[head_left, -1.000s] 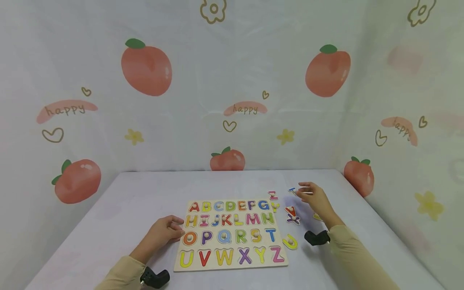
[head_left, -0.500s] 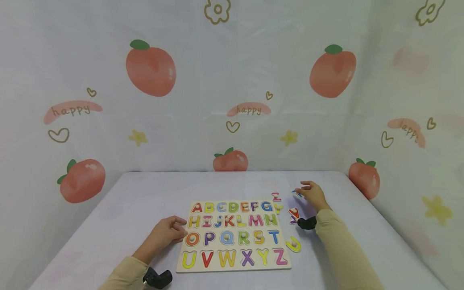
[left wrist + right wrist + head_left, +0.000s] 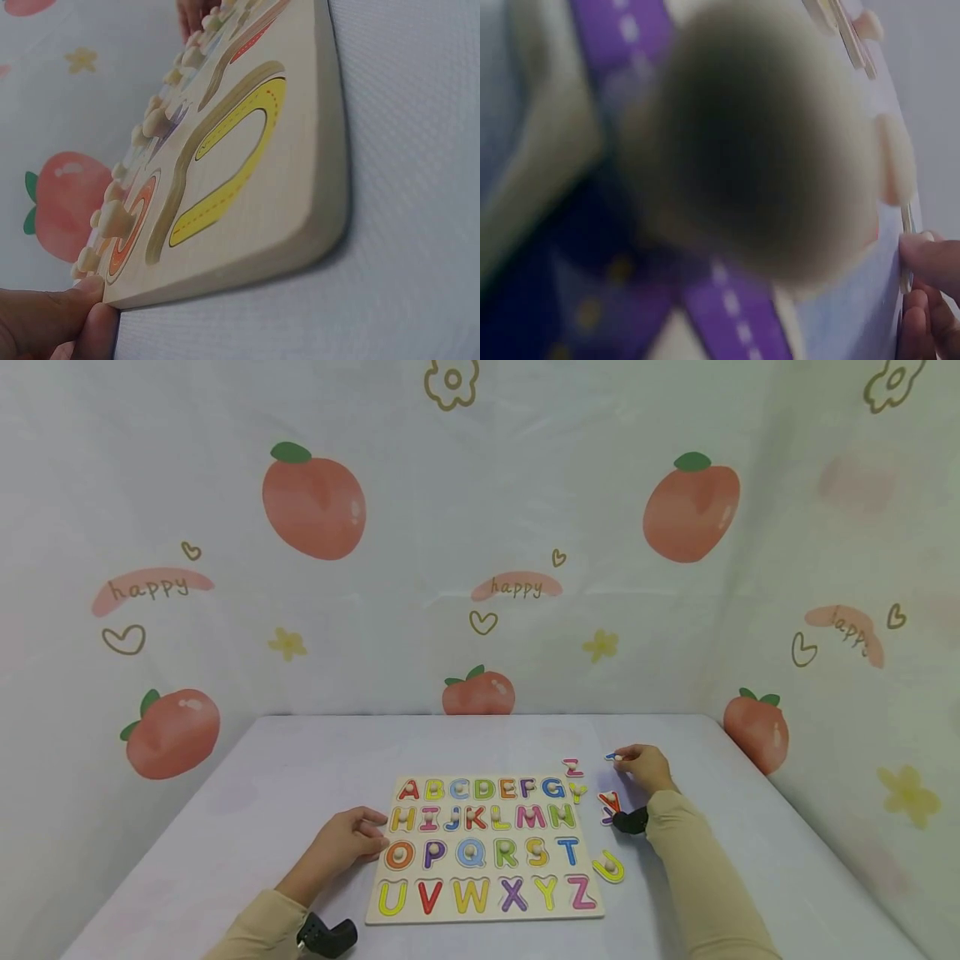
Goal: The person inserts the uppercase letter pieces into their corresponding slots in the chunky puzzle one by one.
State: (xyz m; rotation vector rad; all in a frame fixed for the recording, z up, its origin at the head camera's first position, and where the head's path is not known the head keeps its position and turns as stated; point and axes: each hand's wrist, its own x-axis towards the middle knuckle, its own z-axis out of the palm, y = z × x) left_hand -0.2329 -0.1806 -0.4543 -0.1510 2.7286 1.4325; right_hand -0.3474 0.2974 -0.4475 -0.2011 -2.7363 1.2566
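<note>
My left hand rests at the left edge of a wooden alphabet puzzle board, its fingertips touching the edge beside the orange O. In the left wrist view, the fingers lie against the board's side, near the yellow U recess. My right hand is beyond the board's far right corner. It pinches the blue letter T piece, which is mostly covered by the fingertips. In the right wrist view, thumb and fingers grip a thin piece edge-on.
Right of the board lie a pink Z piece, a yellow Y piece, a red V piece over a purple X piece, and a yellow U piece. A blurred knob fills much of the right wrist view.
My right hand has moved onto the blue T, and its spread fingers have closed on the piece. The left hand stays at the board's edge.
</note>
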